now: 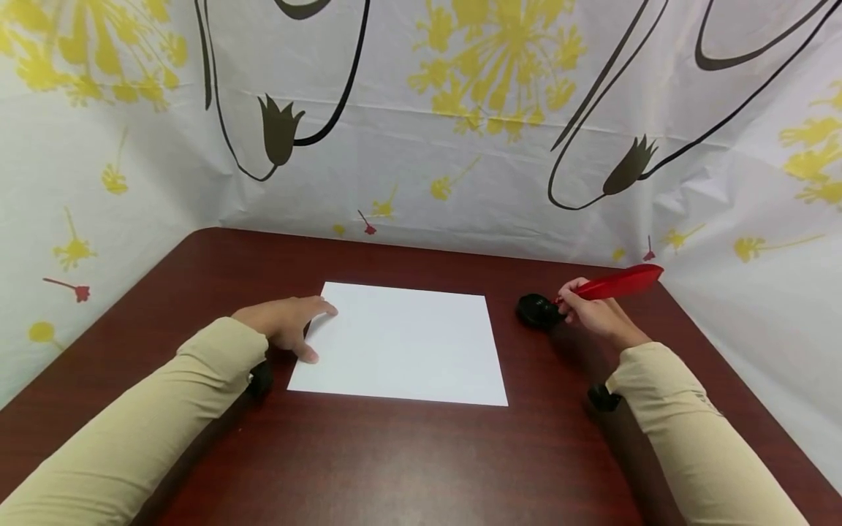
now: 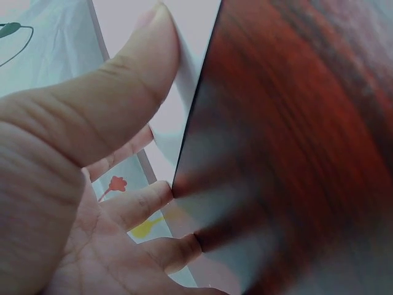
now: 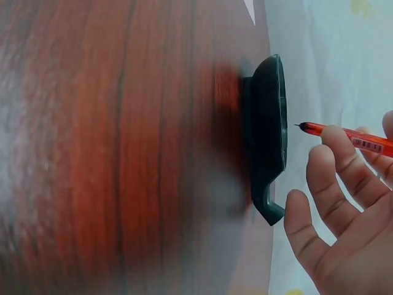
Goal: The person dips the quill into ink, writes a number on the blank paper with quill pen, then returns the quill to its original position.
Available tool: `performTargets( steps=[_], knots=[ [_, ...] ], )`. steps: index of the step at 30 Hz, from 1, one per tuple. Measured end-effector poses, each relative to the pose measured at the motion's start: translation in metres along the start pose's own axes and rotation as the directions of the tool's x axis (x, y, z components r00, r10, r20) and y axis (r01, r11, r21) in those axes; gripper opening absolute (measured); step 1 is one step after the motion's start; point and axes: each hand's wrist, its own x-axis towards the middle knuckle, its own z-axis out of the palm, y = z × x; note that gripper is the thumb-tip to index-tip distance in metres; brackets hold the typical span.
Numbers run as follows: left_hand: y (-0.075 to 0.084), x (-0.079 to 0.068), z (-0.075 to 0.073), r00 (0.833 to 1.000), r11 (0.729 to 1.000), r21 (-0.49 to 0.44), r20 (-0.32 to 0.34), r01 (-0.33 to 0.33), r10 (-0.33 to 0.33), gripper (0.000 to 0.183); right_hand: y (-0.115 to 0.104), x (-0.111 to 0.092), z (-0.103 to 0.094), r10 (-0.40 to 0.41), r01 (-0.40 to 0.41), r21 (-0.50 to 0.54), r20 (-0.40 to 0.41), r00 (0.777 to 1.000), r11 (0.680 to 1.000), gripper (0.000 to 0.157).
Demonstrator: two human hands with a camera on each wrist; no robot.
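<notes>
A blank sheet of white paper (image 1: 408, 347) lies on the table in front of me. My left hand (image 1: 284, 324) rests at its left edge, thumb and fingers spread over the paper, and the left wrist view shows the thumb (image 2: 132, 80) extended there. To the right of the sheet, my right hand (image 1: 597, 315) pinches a red feather pen (image 1: 625, 283). In the right wrist view the pen's thin dark tip (image 3: 302, 126) points at a black round stand (image 3: 268, 117) with a short angled stub, a small gap apart from it. Part of the pen's barrel is hidden by fingers.
The dark reddish-brown table (image 1: 408, 460) extends on all sides of the paper. White cloth (image 1: 395, 168) with yellow and brown plant prints hangs behind the table and at both sides. A black wrist device (image 1: 601, 398) sits under the right sleeve.
</notes>
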Motion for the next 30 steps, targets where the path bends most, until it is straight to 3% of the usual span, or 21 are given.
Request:
performTargets(
  steps=[7,21,30],
  knots=[
    [0.0004,0.0003,-0.0001,1.0,1.0,0.013,0.002,-0.01,0.01,0.085,-0.0006,0.0037,0.0073,-0.001,0.0,-0.087,-0.009,1.0,0.996,0.025],
    [0.0059,-0.0013,-0.0019,1.0,1.0,0.01,0.007,-0.009,0.009,0.083,0.0029,0.0051,0.0095,-0.02,0.024,-0.162,0.028,0.999,0.986,0.022],
    [0.0063,-0.0021,-0.0032,1.0,1.0,0.009,0.002,-0.003,0.003,0.083,-0.0029,0.0087,0.0093,-0.026,0.027,-0.198,0.007,1.0,0.98,0.022]
  ],
)
